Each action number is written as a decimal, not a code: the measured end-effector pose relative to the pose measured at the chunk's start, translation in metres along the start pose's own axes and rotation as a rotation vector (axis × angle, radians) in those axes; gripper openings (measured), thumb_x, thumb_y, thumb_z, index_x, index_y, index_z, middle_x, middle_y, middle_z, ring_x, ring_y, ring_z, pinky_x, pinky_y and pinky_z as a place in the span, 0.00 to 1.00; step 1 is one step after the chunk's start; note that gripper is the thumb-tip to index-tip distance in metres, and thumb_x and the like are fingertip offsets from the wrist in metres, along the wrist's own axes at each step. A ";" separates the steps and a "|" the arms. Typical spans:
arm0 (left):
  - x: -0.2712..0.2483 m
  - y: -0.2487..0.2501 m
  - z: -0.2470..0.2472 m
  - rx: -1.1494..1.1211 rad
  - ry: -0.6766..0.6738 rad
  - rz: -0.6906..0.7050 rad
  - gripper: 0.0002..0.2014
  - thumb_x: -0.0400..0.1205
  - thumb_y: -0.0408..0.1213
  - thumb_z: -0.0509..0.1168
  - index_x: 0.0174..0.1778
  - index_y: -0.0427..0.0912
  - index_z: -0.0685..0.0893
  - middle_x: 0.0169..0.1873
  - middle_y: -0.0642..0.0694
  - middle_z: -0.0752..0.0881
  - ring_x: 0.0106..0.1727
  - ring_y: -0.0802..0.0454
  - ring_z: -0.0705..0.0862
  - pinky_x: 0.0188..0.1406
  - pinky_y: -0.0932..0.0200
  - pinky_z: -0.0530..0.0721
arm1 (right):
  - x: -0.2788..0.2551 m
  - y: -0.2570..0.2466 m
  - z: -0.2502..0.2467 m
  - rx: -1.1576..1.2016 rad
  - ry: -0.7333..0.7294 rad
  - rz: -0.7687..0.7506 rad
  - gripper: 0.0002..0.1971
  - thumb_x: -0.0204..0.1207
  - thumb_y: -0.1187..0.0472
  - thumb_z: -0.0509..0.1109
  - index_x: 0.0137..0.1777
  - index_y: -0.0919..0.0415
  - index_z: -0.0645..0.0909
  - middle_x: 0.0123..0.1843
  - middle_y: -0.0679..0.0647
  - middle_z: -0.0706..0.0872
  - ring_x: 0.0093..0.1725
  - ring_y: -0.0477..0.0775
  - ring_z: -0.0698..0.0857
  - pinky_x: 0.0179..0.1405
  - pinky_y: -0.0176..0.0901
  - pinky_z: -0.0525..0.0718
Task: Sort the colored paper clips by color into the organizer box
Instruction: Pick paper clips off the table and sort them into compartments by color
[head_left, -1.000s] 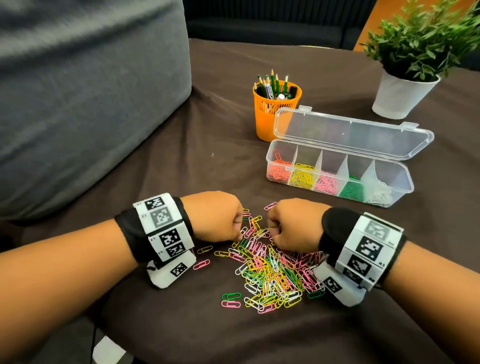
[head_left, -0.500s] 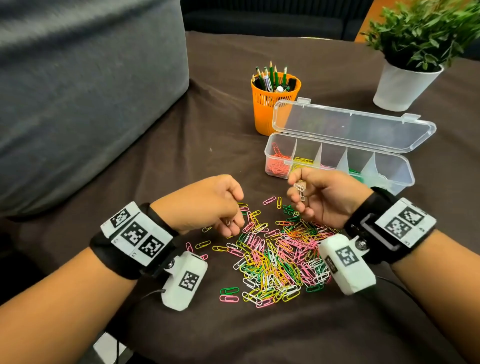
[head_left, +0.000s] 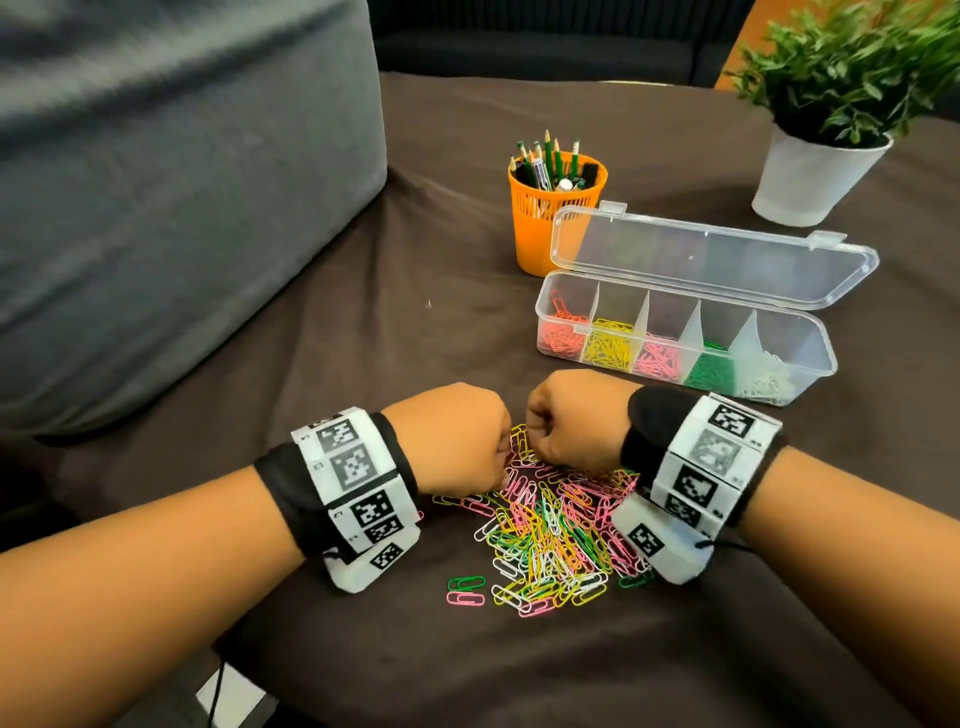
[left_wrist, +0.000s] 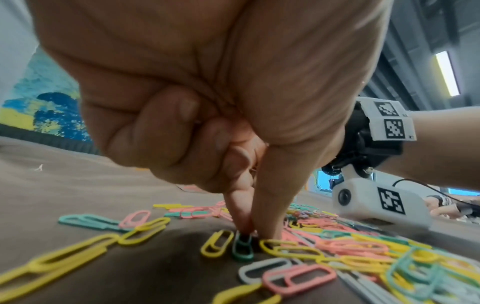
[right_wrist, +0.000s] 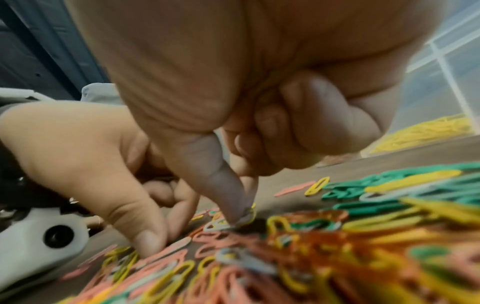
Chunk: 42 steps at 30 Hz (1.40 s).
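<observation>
An orange mesh pencil cup (head_left: 555, 215) stands on the dark brown cloth (head_left: 415, 270) that covers the tabletop, holding green pencils and what may be a pen or two. A white pot (head_left: 815, 179) with a leafy green plant (head_left: 857, 67) sits at the far right. A grey cushion (head_left: 171, 182) fills the left.
</observation>
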<state>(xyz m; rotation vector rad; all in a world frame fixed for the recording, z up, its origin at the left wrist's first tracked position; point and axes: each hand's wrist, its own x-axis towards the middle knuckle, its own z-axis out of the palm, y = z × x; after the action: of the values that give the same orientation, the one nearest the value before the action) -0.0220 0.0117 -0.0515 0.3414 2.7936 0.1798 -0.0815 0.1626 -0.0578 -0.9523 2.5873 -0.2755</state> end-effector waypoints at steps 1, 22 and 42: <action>0.000 -0.001 -0.001 0.012 -0.008 0.007 0.09 0.79 0.45 0.70 0.38 0.44 0.86 0.34 0.48 0.87 0.38 0.46 0.83 0.39 0.56 0.82 | -0.001 0.003 -0.003 0.005 0.003 0.005 0.07 0.74 0.60 0.67 0.35 0.56 0.84 0.36 0.49 0.85 0.39 0.55 0.84 0.39 0.42 0.83; 0.003 -0.019 0.001 -0.024 0.009 0.061 0.05 0.77 0.46 0.73 0.46 0.52 0.87 0.29 0.60 0.80 0.33 0.65 0.77 0.31 0.68 0.70 | -0.006 0.033 -0.012 0.008 0.025 0.056 0.04 0.71 0.58 0.76 0.46 0.49 0.88 0.36 0.39 0.82 0.37 0.42 0.80 0.32 0.31 0.72; -0.007 -0.031 -0.007 -0.064 0.066 -0.010 0.06 0.77 0.47 0.74 0.47 0.56 0.86 0.33 0.58 0.80 0.34 0.65 0.77 0.30 0.65 0.70 | -0.016 0.047 -0.032 0.165 0.021 0.069 0.06 0.71 0.61 0.72 0.35 0.58 0.79 0.29 0.46 0.79 0.31 0.47 0.76 0.40 0.47 0.80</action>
<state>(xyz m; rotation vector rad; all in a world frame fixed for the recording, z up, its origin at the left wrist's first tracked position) -0.0246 -0.0205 -0.0483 0.3115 2.8464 0.2825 -0.1105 0.2099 -0.0386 -0.8040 2.5637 -0.4739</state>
